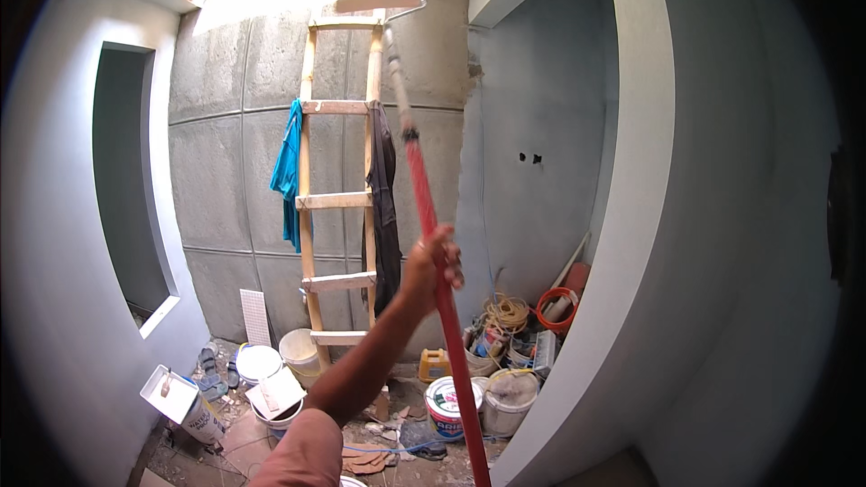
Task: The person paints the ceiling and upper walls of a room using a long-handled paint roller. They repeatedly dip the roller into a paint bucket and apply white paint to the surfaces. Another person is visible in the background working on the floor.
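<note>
Pole: our red pole point(456, 352) rises at a slant from the lower edge of view, over the floor point(415, 469), into a pale extension point(399, 81).
Roller: the pale roller point(379, 3) tops it, in front of the ladder's upper end; we cannot tell whether it touches anything.
Grip: our left hand point(427, 266) has its grip wrapped around the red section; our right hand is out of sight, so we cannot tell how its grip stands.
Handling: we judge that this long reach wants both hands spaced apart, even pressure and slow strokes, with the roller clear of the rungs and cloths.
Ladder: the wooden ladder point(334, 202) stands by the floor's far edge, before the concrete wall point(212, 162), a blue cloth point(286, 171) and a dark cloth point(383, 189) hanging from it.
Footing: a brush point(166, 384) lies in a white tray point(180, 400) near the floor's left edge; a lidded bucket point(446, 410) stands toward its right edge, so we should step carefully.
Far right corner: coiled rope point(507, 314) beside an orange bucket point(557, 309).
</note>
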